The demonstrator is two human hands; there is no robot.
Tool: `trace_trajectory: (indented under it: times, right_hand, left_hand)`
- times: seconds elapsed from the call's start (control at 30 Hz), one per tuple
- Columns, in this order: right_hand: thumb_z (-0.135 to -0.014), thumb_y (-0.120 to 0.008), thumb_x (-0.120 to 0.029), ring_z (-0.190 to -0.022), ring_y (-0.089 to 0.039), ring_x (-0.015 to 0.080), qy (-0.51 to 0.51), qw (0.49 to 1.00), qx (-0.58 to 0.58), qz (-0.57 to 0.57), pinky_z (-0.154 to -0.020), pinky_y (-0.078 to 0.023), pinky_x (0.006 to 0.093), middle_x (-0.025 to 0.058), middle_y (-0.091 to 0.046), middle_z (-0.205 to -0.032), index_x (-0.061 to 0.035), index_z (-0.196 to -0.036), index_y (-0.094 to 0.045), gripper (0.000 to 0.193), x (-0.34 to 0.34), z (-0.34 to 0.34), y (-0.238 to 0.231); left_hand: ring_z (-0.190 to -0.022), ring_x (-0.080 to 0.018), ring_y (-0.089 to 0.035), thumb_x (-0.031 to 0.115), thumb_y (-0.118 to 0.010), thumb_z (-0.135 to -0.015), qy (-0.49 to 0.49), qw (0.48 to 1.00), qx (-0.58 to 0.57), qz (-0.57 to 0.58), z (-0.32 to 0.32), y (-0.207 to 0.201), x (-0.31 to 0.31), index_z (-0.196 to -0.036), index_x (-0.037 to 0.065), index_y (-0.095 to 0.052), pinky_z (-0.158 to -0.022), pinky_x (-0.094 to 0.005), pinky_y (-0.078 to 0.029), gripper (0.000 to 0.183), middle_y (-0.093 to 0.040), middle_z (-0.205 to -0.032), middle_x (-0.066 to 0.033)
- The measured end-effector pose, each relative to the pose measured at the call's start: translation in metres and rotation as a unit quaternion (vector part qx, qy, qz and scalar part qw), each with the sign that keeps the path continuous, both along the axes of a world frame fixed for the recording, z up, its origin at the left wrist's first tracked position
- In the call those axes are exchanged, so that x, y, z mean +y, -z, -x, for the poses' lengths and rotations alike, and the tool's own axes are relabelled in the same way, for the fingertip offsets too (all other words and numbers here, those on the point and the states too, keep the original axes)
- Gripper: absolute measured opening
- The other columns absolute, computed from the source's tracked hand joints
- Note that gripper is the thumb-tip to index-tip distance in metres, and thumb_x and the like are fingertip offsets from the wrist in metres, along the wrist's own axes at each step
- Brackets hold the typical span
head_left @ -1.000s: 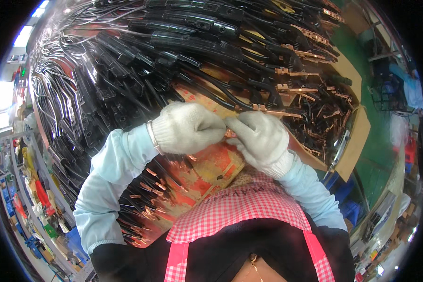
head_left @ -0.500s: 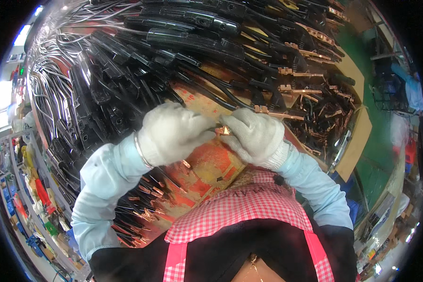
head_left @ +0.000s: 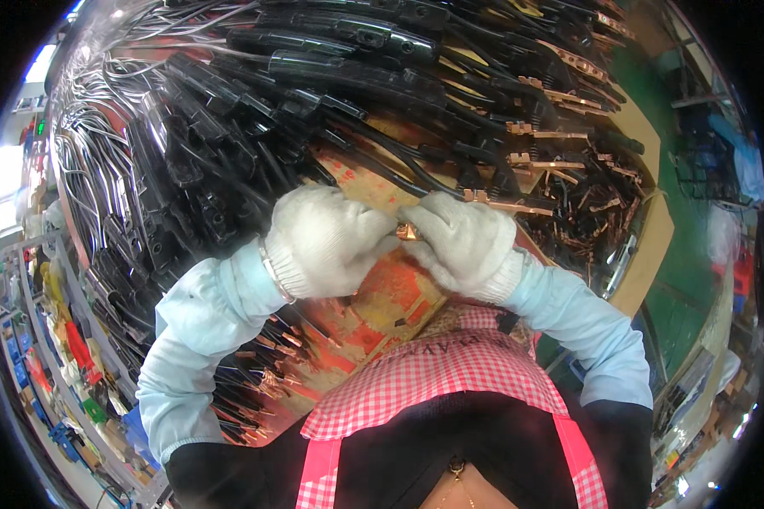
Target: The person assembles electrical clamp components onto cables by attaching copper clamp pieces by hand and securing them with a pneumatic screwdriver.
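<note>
Your left hand (head_left: pixel 327 242) and right hand (head_left: pixel 463 242), both in white knit gloves, met at chest height over the bench. Fingers of both were curled narrow, pinched on a small copper terminal (head_left: pixel 407 231) held between the fingertips, most of it hidden by the gloves. Holding it from both sides probably steadied the small part close under your eyes. Whether a black cable (head_left: pixel 373 170) joined the terminal could not be told. A dense pile of black cables and plugs (head_left: pixel 255 110) lay just beyond your hands. Loose copper terminal strips (head_left: pixel 560 136) lay to the right. A cardboard sheet with red print (head_left: pixel 382 297) sat directly beneath the hands, likely there to catch dropped pieces.
</note>
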State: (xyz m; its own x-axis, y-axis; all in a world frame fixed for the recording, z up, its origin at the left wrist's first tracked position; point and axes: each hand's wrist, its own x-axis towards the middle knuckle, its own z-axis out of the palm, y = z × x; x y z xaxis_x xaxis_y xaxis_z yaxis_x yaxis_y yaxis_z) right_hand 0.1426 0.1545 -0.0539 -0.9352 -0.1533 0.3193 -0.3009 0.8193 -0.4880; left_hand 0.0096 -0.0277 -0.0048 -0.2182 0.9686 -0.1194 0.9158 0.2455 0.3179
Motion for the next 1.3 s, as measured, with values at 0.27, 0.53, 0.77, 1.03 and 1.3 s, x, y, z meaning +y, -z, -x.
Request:
trace_trajectory:
  times: [0.27,0.53,0.77,1.03,1.3]
  right_hand:
    - [-0.085,-0.072,-0.027,-0.066,-0.066,0.0249,-0.010,0.999,0.042,0.032,-0.055,-0.053,0.0356,0.0072,-0.060,-0.089,-0.0092,-0.111,-0.063,0.033,0.003,0.004,0.003]
    - [-0.085,-0.071,-0.027,-0.068,-0.066,0.0258,-0.035,0.997,0.038,0.052,-0.055,-0.053,0.0362,0.0071,-0.061,-0.086,-0.0100,-0.110,-0.064,0.032,0.011,0.002,0.001]
    - [-0.085,-0.071,-0.027,-0.078,-0.067,0.0270,-0.051,0.998,-0.026,0.035,-0.060,-0.054,0.0390,0.0088,-0.061,-0.087,-0.0082,-0.106,-0.062,0.029,0.008,0.004,-0.002]
    - [-0.086,-0.070,-0.026,-0.078,-0.067,0.0282,-0.061,0.997,-0.022,0.043,-0.061,-0.054,0.0398,0.0103,-0.060,-0.088,-0.0068,-0.104,-0.059,0.029,0.007,0.006,0.001]
    - [-0.085,-0.070,-0.025,-0.075,-0.066,0.0280,-0.064,0.998,-0.013,0.024,-0.060,-0.053,0.0401,0.0104,-0.059,-0.087,-0.0062,-0.101,-0.058,0.028,0.009,0.002,0.003]
  left_hand:
    - [-0.066,-0.0351,-0.064,0.023,-0.072,-0.076,-0.017,1.000,-0.014,-0.001,-0.002,-0.002,0.003,-0.086,0.012,-0.073,-0.061,-0.0450,-0.050,0.015,-0.065,-0.066,-0.0117]
    - [-0.064,-0.0344,-0.063,0.021,-0.071,-0.077,-0.029,0.999,0.012,-0.008,-0.004,0.000,0.002,-0.086,0.012,-0.071,-0.059,-0.0450,-0.048,0.013,-0.063,-0.064,-0.0107]
    - [-0.061,-0.0331,-0.066,0.029,-0.069,-0.081,0.004,1.000,0.010,-0.008,-0.004,-0.001,0.004,-0.074,0.014,-0.068,-0.058,-0.0439,-0.052,0.016,-0.065,-0.063,-0.0091]
    - [-0.056,-0.0316,-0.064,0.026,-0.070,-0.076,0.003,1.000,0.010,-0.018,-0.007,-0.003,0.008,-0.071,0.014,-0.067,-0.056,-0.0420,-0.051,0.013,-0.062,-0.059,-0.0080]
    - [-0.058,-0.0347,-0.060,0.020,-0.073,-0.069,0.003,1.000,0.002,-0.023,-0.011,0.000,0.010,-0.073,0.012,-0.064,-0.055,-0.0447,-0.046,0.012,-0.059,-0.059,-0.0104]
